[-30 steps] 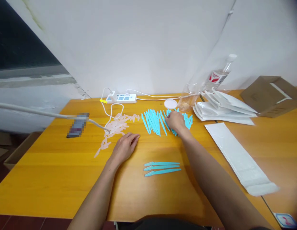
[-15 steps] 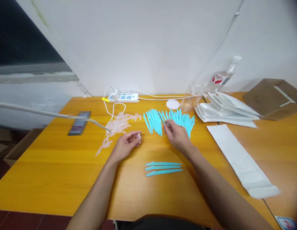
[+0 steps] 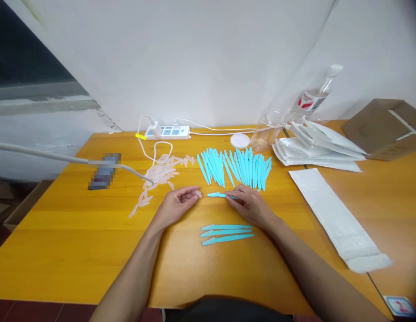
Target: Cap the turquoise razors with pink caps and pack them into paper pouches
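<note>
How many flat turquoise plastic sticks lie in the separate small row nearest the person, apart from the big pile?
3 turquoise plastic sticks, stacked parallel on the yellow wooden table: top, middle, bottom. Another one is pinched in the right hand; none looks hidden.

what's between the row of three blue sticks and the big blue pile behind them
The head view shows both hands there: the right hand holding one blue stick, the left hand pinching a small pale cap. Otherwise bare table.

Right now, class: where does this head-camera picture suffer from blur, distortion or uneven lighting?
Head view: the phone is deliberately pixelated; the bottle leans, stretched by wide-angle distortion; corners darken; soft shadows lie beneath the hands; the blue stick stays sharp.
</note>
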`<state>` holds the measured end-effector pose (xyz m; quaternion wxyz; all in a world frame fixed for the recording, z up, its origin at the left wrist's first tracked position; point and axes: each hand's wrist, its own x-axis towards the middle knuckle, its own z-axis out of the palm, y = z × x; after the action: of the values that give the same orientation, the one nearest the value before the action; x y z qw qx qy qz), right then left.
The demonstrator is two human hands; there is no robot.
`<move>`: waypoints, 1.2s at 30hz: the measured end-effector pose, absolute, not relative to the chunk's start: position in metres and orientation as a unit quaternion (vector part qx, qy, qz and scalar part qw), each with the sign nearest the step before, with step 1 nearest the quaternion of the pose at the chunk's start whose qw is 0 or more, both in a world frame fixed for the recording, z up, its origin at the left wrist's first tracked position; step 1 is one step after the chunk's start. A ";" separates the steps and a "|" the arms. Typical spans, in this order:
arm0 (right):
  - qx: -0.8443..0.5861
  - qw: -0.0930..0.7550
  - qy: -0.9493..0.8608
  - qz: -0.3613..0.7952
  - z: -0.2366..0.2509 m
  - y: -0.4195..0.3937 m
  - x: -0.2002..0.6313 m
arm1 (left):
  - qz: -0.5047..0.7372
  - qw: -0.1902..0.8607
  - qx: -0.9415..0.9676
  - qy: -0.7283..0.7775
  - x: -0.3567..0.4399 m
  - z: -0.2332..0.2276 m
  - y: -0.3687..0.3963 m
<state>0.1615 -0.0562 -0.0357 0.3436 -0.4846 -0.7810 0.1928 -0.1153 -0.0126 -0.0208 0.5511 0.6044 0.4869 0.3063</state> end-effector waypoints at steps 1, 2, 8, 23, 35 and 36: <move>-0.485 0.340 -0.785 0.183 -0.037 -0.056 0.162 | 0.294 0.531 0.621 0.497 -0.115 -0.020 -0.013; -0.484 0.338 -0.788 0.174 -0.039 -0.055 0.163 | 0.279 0.504 0.637 0.512 -0.115 -0.020 -0.014; -0.472 0.340 -0.801 0.143 -0.046 -0.056 0.165 | 0.213 0.364 0.758 0.498 -0.112 -0.012 -0.019; -0.475 0.336 -0.801 0.141 -0.044 -0.056 0.163 | 0.157 0.232 0.883 0.376 -0.129 -0.004 -0.015; -0.458 0.350 -0.805 0.141 -0.047 -0.058 0.164 | 0.195 0.395 0.748 0.496 -0.108 -0.012 -0.024; -0.455 0.352 -0.806 0.141 -0.047 -0.058 0.163 | 0.195 0.393 0.749 0.496 -0.107 -0.011 -0.024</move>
<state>0.1631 -0.0580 -0.0472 0.3519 -0.4550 -0.8057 0.1412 -0.1067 -0.0243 -0.0110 0.3933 0.7492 0.4962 0.1946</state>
